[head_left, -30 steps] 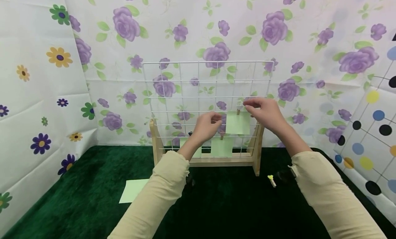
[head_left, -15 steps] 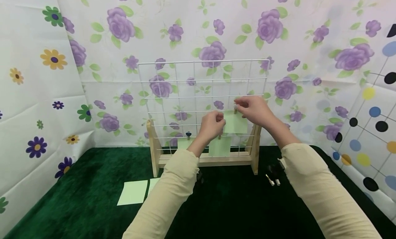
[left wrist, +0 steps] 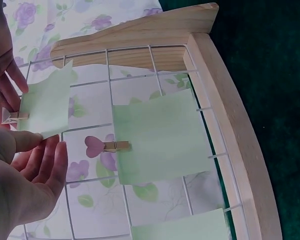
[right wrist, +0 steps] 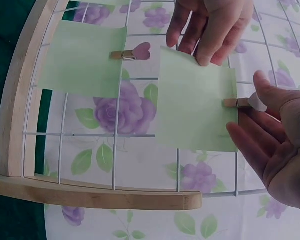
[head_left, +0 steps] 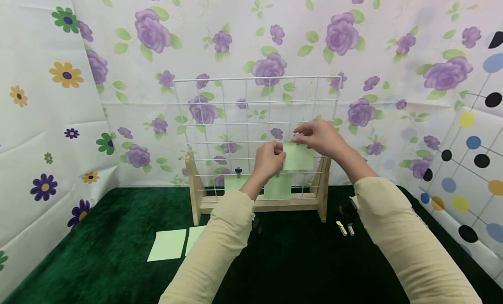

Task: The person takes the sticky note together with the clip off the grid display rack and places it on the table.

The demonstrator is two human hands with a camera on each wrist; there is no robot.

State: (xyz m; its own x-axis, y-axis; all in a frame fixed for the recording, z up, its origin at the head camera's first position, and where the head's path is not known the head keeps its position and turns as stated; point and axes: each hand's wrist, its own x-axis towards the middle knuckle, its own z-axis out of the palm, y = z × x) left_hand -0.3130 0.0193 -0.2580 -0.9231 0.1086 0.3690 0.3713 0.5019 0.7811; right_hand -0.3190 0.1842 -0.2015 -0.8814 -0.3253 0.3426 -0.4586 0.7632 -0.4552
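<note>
A pale green square note (head_left: 299,156) hangs on the white wire grid, right of centre. My left hand (head_left: 269,159) pinches its left edge, thumb on the front and fingers behind, as the right wrist view shows. At the note's top edge, my right hand (head_left: 320,138) holds a small wooden clothespin (right wrist: 236,103) with a white heart between thumb and fingers. The clothespin's jaws lie over the paper. Below hangs a second green note (left wrist: 162,140), clipped by a clothespin with a pink heart (left wrist: 95,146).
The wire grid (head_left: 224,124) stands in a wooden base (head_left: 288,205) on dark green cloth. A dark heart clothespin (head_left: 238,171) tops a third note (head_left: 233,182) at lower left. Loose green notes (head_left: 167,245) lie front left; small clothespins (head_left: 341,228) lie at right.
My left hand has moved right to the note's left edge. My right hand has shifted from beside the clothespin onto it. The head view has turned slightly.
</note>
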